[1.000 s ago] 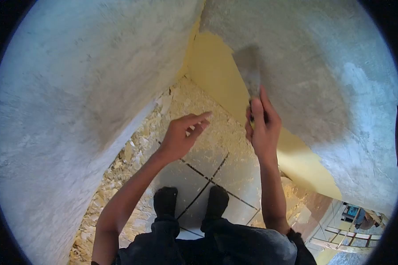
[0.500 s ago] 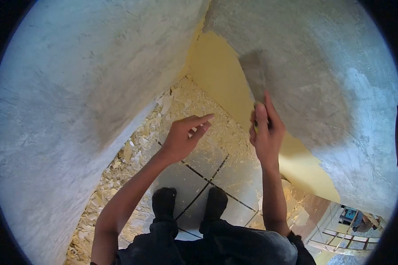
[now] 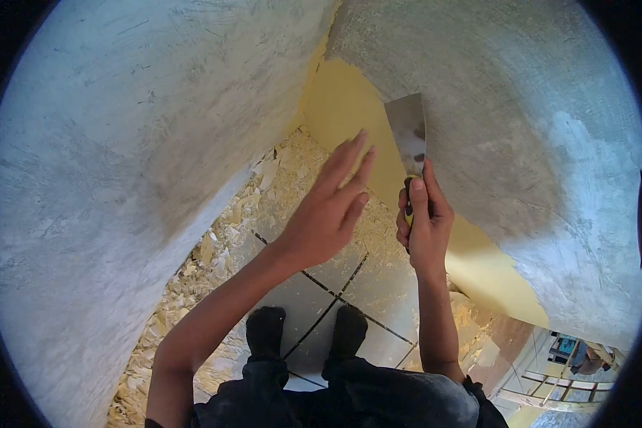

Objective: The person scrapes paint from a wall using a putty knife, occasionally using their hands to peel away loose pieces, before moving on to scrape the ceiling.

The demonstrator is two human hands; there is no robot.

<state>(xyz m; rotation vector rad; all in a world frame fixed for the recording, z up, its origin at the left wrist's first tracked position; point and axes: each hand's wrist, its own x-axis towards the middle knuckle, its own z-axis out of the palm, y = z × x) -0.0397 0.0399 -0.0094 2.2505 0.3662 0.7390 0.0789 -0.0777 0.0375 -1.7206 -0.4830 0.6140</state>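
A putty knife (image 3: 409, 128) with a wide metal blade and a black-and-yellow handle is gripped in my right hand (image 3: 429, 221). Its blade points up and overlaps the right wall at the ragged border between scraped grey surface and yellow paint (image 3: 346, 107). My left hand (image 3: 324, 203) holds nothing; its fingers are spread and slightly blurred, reaching toward the yellow strip low on that wall, left of the blade.
Grey scraped walls rise on the left (image 3: 121, 143) and right (image 3: 506, 128), meeting in a corner ahead. Yellow paint flakes (image 3: 185, 299) cover the tiled floor (image 3: 307, 299) along the left wall and corner. My feet (image 3: 265, 332) stand on the tiles. Wooden framing (image 3: 563, 385) shows at lower right.
My left hand has moved up and right, and its fingers have spread. The putty knife and right hand have come slightly down, and the blade now shows sharp instead of blurred.
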